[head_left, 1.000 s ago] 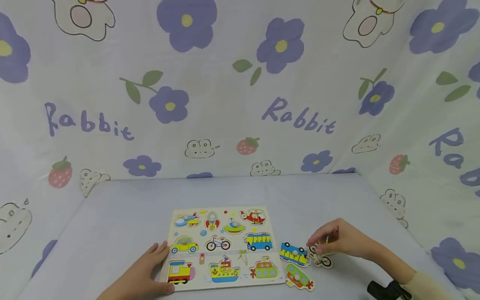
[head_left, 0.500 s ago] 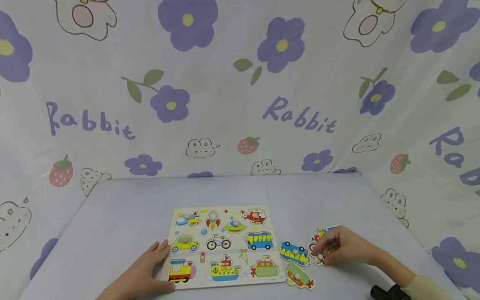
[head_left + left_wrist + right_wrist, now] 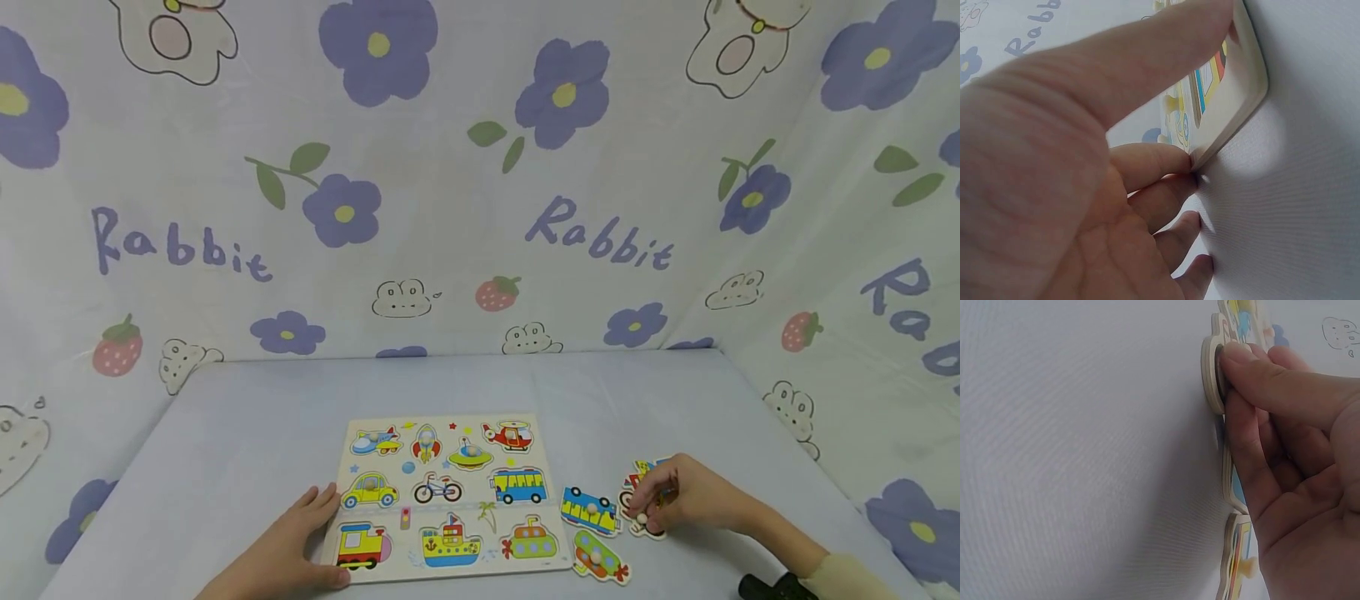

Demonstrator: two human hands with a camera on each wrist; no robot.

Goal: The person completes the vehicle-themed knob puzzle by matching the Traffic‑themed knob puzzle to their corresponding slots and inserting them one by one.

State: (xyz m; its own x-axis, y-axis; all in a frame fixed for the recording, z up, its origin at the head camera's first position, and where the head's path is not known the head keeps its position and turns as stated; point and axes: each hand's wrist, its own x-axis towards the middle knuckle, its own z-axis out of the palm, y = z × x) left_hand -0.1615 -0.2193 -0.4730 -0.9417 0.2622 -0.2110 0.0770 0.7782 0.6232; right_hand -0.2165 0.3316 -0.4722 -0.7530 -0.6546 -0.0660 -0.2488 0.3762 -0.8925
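A wooden puzzle board (image 3: 401,550) with vehicle pictures lies flat on the table. My left hand (image 3: 277,546) rests at its left side, thumb on the near corner and fingers along the edge; the left wrist view shows those fingers (image 3: 1172,203) loosely extended. To the board's right, my right hand (image 3: 697,498) pinches a bicycle puzzle piece (image 3: 1210,378) between thumb and fingers, covering part of it. Beside that hand lie a blue bus piece (image 3: 590,510), turned upside down, and a green submarine piece (image 3: 598,557), both knob up. Knobbed plane, rocket, saucer, helicopter and car pieces sit in the board.
More colourful pieces (image 3: 642,468) lie just behind my right hand, partly hidden by it. A pale cloth (image 3: 225,433) covers the table. Printed curtains (image 3: 450,167) stand at the back and sides. A black device (image 3: 772,588) sits under the right wrist.
My right hand has shifted slightly and lowered the bicycle piece, which stood tilted a second ago. Pieces behind the hand now show. My left hand and the board stay put.
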